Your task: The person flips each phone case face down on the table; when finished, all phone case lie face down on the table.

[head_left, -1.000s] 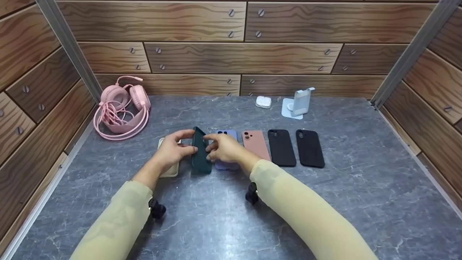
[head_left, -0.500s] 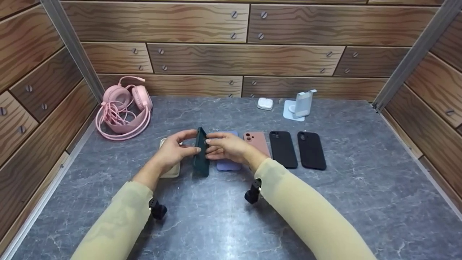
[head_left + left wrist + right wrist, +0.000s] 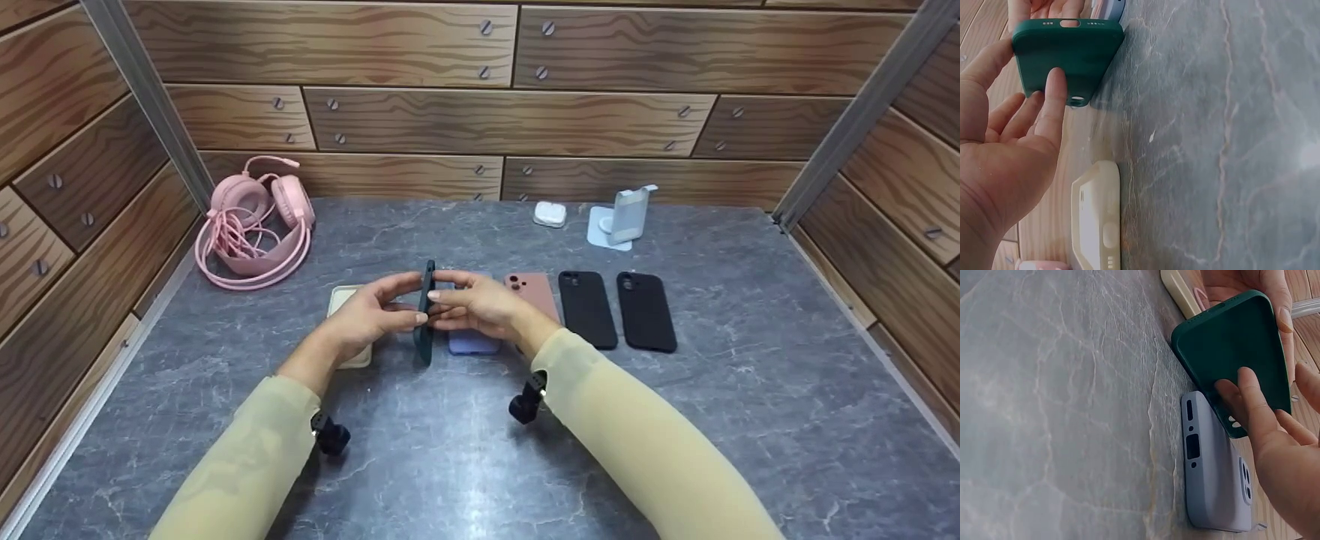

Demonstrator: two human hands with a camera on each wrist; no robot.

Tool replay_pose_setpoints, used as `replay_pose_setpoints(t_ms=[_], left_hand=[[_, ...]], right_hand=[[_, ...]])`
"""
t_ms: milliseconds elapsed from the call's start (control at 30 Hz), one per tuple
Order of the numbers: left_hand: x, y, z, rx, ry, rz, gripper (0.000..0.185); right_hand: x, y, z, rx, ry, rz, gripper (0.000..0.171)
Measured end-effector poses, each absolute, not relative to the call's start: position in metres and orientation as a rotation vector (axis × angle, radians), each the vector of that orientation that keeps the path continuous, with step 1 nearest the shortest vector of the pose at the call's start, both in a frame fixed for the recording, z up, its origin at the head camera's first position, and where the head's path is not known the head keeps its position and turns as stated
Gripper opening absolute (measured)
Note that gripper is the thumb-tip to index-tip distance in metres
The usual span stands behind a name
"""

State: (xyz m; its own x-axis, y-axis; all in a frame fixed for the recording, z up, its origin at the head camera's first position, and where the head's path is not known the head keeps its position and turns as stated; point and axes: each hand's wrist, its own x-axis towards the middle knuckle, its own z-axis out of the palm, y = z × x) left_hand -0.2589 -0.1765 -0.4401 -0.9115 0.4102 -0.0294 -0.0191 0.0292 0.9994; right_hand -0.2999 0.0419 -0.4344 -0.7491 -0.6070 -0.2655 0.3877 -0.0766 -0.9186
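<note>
A: What's changed with the green case [image 3: 425, 315]?
B: It's tipped up onto its long edge mid-worktop, left hand [image 3: 367, 315] and right hand [image 3: 480, 306] pinching it between cream case [image 3: 346, 330] and lilac case [image 3: 474, 342].
A: So it's lifted.

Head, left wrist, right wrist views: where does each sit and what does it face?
Head: above, looking down at the table; both hands hold the dark green phone case on edge.
Left wrist: low beside the left hand, facing that case and the cream case.
Right wrist: beside the right hand, facing it and the lilac case.
All share the green case.
</note>
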Motion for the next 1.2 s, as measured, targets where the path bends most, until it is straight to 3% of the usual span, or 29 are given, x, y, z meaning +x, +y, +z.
replay_pose_setpoints(t_ms=[367, 633, 1200], left_hand=[[-0.260, -0.173, -0.443, 0.405, 2.020, 1.904, 0.074], [-0.259, -0.170, -0.445, 0.401, 2.061, 1.849, 0.077], [-0.259, -0.166, -0.446, 0.388, 2.033, 1.827, 0.075]], right_hand=[[-0.298, 0.042, -0.432, -0.215, 1.567, -1.881, 0.053], [-0.297, 0.042, -0.431, -0.179, 1.638, -1.846, 0.067], [-0.295, 0.045, -0.427, -0.102, 1.658, -1.889, 0.064]])
